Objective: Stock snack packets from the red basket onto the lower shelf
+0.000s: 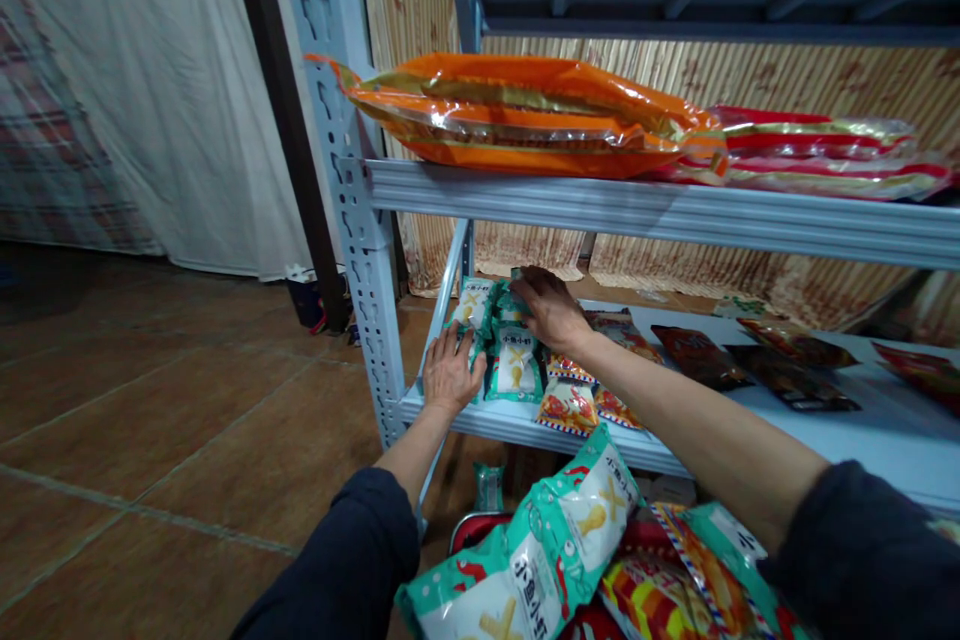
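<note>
My left hand (450, 370) lies with fingers spread on a green-and-white snack bag at the left end of the lower shelf (517, 423), covering much of that bag. Farther back, my right hand (553, 308) has its fingers curled round the upper part of another green snack bag (510, 301), which it partly hides. Between the hands and nearer the front edge lies a third green snack bag (516, 360). Behind my left hand is one more snack bag (474, 302). Orange-and-white snack bags (568, 405) lie just right of the green ones.
Below, joined green snack bags (536, 560) rest over a red container (474, 528) with other snack packets (652, 590). Dark packets (697, 357) lie farther right on the shelf. Above, a crossbeam (600, 205) carries orange packages (540, 120). A perforated upright post (360, 250) stands left.
</note>
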Demonstrator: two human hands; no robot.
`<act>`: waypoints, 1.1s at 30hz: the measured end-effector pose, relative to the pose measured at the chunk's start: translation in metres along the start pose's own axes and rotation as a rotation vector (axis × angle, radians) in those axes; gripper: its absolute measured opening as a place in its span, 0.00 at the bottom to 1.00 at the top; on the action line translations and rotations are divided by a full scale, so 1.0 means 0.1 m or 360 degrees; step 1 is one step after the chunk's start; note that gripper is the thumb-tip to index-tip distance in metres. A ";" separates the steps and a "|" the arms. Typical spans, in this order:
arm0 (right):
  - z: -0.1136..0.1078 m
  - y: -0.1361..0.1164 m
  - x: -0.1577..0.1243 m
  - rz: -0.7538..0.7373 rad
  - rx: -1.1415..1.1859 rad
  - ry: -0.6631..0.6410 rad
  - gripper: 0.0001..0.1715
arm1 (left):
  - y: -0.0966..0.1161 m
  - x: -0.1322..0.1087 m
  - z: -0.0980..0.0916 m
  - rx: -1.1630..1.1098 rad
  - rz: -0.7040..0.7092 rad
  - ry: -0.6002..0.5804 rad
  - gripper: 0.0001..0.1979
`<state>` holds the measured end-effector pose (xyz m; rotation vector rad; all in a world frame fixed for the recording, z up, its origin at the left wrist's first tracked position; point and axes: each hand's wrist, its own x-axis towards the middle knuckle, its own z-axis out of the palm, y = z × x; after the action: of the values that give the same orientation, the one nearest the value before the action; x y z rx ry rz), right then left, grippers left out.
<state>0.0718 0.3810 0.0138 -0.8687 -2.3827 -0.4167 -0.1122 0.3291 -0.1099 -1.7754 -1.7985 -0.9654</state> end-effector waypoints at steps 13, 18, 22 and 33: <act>0.64 0.06 -0.05 0.0092 0.0043 -0.0020 0.25 | -0.01 0.00 0.01 0.0056 0.0007 -0.0017 0.25; 0.66 0.06 -0.10 0.0128 0.0127 -0.0075 0.34 | -0.02 0.00 0.02 0.0034 0.0017 0.0004 0.25; 0.58 0.03 -0.12 0.0212 0.0154 -0.0133 0.41 | -0.03 0.00 0.03 0.0006 0.0027 0.0022 0.25; 0.65 0.03 -0.08 0.0443 0.0186 -0.0119 0.39 | -0.03 0.00 0.04 0.0048 0.0015 0.0013 0.25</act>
<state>0.0526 0.4090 -0.0426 -1.1579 -2.2809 -0.1357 -0.1145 0.3320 -0.1126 -1.7574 -1.7887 -0.9358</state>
